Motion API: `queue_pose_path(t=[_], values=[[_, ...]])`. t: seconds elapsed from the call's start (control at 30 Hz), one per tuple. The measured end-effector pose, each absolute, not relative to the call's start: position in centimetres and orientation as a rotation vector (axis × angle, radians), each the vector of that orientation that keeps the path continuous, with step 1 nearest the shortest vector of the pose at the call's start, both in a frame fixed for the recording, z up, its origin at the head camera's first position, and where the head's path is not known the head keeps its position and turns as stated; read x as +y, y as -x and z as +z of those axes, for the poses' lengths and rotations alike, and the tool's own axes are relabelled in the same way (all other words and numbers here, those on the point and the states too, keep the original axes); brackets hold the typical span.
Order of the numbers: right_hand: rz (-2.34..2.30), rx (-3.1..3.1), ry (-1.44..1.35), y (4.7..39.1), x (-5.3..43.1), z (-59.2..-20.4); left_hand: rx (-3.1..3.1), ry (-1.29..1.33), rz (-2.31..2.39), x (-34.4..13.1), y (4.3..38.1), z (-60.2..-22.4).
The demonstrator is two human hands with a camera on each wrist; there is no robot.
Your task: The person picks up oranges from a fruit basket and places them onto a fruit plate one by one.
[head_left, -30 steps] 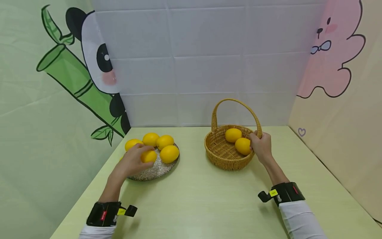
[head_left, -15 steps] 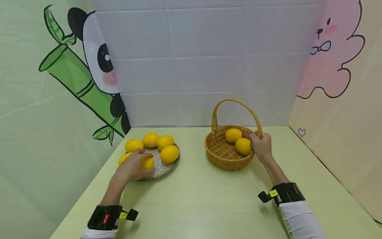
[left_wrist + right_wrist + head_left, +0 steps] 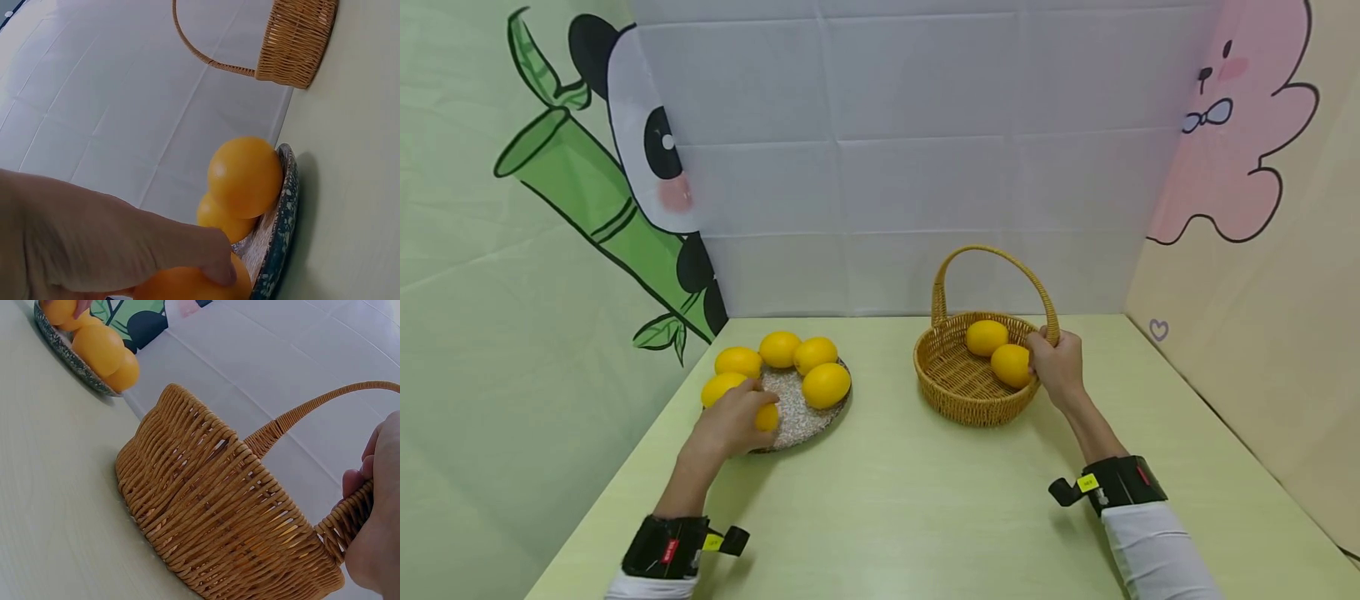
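Note:
My left hand [image 3: 730, 423] grips a yellow lemon [image 3: 767, 417] at the near-left part of a speckled plate [image 3: 797, 423]; in the left wrist view the thumb presses on the lemon's side. Several other lemons lie round the plate's rim, among them one lemon [image 3: 826, 386] at its right. On the right, my right hand [image 3: 1058, 367] holds the lower end of the handle of a wicker basket [image 3: 967, 410], which stands on the table. Two lemons sit inside the basket, the nearer lemon [image 3: 1011, 366] close to my fingers. The palm side of the left hand is hidden in the head view.
The pale table [image 3: 880, 508] stretches between plate and basket and towards me. A grey-white backdrop [image 3: 880, 192] rises behind the table's back edge. Side panels with a painted panda and a pink bear stand left and right.
My left hand has moved slightly nearer and to the left with the lemon, lowering it onto or close over the plate. The right hand and basket stay where they were.

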State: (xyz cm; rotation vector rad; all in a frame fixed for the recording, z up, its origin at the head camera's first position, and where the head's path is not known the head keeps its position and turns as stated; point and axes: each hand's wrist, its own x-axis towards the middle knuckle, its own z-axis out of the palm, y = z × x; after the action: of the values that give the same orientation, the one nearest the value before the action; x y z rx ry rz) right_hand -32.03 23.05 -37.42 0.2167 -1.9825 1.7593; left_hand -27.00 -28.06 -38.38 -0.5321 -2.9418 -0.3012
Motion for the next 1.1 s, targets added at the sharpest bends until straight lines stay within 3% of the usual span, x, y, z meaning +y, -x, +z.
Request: queue_pose_path(t=[0.73, 1.1], values=[[1.739, -1.998, -0.228, 32.1, 23.1, -37.4, -2.901, 0.485, -0.235, -27.9, 27.2, -37.5], [1.754, -1.992, -0.219, 32.4, 23.3, -37.7, -2.725, 0.64, -0.378, -26.5, 28.9, -36.6]])
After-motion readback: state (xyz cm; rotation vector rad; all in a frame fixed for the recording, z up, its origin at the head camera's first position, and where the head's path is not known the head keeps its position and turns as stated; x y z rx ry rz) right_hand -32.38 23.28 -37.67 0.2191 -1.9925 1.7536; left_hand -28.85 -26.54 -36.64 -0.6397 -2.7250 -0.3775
